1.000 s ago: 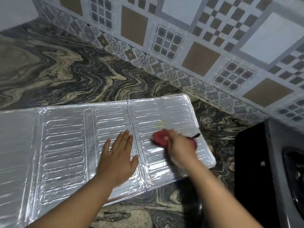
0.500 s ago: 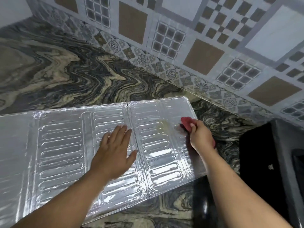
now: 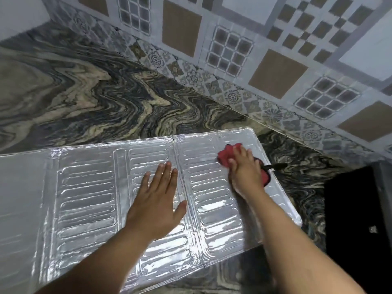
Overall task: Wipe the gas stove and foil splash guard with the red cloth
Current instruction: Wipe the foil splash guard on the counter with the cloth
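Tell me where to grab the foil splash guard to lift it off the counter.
Pinch the foil splash guard by its near right corner, coming from the front: that edge overhangs the marbled countertop, so fingers can slip beneath. Elsewhere it lies flat, with the left hand pressing it down.

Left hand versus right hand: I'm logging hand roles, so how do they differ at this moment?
The left hand lies flat with fingers spread on the foil splash guard, holding nothing; the right hand presses the red cloth near the guard's far right corner. Both hands rest on the guard.
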